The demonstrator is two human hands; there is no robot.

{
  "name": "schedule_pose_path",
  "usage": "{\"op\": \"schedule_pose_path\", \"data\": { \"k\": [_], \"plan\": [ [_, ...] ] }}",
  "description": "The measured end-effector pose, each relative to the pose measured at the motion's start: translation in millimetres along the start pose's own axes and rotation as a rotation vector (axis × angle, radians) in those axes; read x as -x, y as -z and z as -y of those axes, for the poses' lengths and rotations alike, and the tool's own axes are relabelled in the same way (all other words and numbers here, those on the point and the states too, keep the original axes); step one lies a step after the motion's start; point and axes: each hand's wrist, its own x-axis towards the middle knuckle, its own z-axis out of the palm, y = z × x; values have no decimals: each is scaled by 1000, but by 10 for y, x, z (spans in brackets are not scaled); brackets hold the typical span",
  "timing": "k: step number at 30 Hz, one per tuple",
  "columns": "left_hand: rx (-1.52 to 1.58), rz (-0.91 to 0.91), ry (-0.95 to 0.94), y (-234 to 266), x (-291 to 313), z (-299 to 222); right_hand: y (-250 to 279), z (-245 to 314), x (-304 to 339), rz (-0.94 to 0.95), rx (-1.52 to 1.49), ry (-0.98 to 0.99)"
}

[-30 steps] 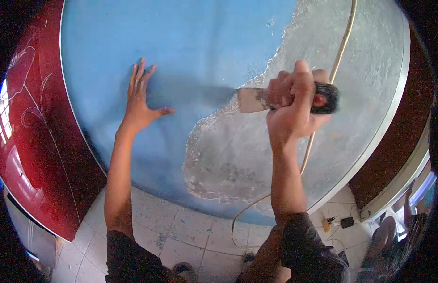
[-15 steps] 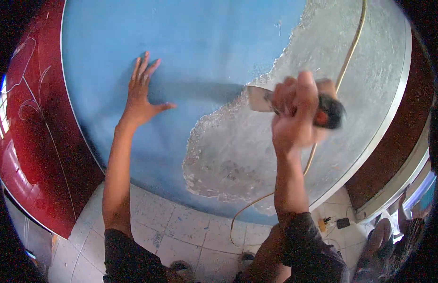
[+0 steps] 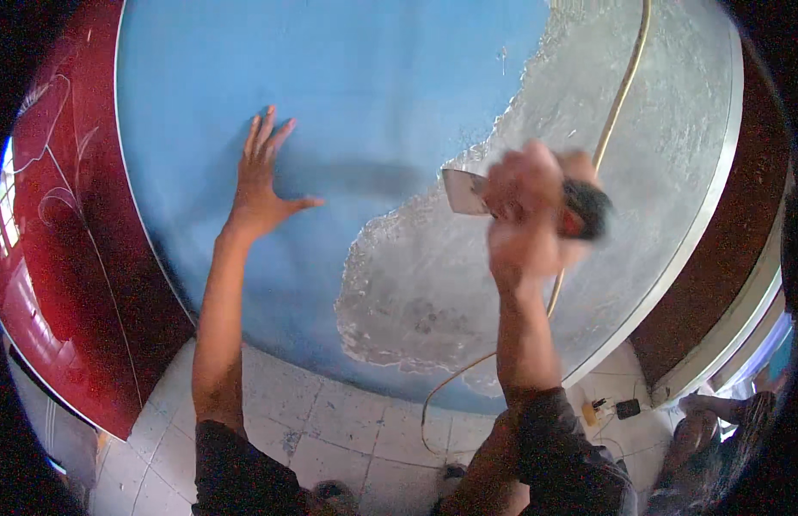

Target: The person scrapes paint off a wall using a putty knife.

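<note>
My left hand rests on the blue painted wall with its fingers and thumb spread. To its right, my right hand is closed round the dark handle of a scraper, and motion smears it. The scraper's flat metal blade points left, at the ragged border between the blue paint and the bare grey patch. Whether the blade's edge touches the wall I cannot tell. Rough, whitish flakes line the paint's broken border.
A yellowish cable hangs down the grey patch to the tiled floor. A shiny red panel stands at left. At lower right lie a black adapter and a yellowish socket block; another person is beyond.
My right hand and the scraper have shifted slightly left, the blade now angled a little differently along the paint border. My left hand stays spread on the wall. The view has shifted slightly.
</note>
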Motion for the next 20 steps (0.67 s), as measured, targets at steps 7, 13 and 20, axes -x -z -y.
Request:
{"op": "schedule_pose_path", "data": {
  "k": [7,13,20],
  "plan": [
    [11,20,32,27,-28,-44,-76,54,-61,-33,-171,12],
    [-12,25,20,42,-61,-67,-91,-103,-101,-78,-255,-151],
    [3,38,20,82,41,39,-104,-210,-24,49,108,118]
  ]
}}
